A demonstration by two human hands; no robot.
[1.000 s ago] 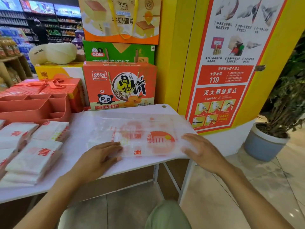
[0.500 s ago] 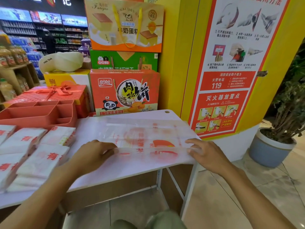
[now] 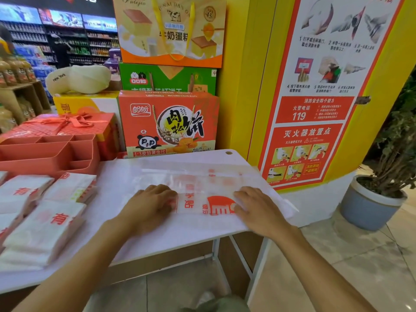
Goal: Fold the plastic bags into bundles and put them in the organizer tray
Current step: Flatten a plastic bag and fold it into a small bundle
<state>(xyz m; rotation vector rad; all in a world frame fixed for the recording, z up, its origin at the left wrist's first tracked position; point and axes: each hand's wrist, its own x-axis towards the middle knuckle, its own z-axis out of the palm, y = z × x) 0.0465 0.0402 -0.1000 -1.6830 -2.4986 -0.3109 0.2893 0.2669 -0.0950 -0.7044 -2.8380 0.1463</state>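
A translucent plastic bag (image 3: 202, 183) with red print lies spread on the white table (image 3: 180, 230), its near part folded over into a strip. My left hand (image 3: 148, 204) presses on the left end of that strip with bent fingers. At the strip's right end my right hand (image 3: 258, 209) lies flat, by the table's right edge. Several folded white bag bundles (image 3: 45, 224) with red characters sit at the left. Behind them stands the coral organizer tray (image 3: 45, 154) with several compartments that look bare.
Stacked snack boxes (image 3: 168, 124) and a red gift box (image 3: 67, 124) stand against the table's back edge. A yellow pillar with a red fire-safety poster (image 3: 315, 109) rises at the right. On the tiled floor beside it is a potted plant (image 3: 371, 199).
Both hands lifted the bag's near edge, folded it away from me and now press it flat. The camera has moved closer to the table.
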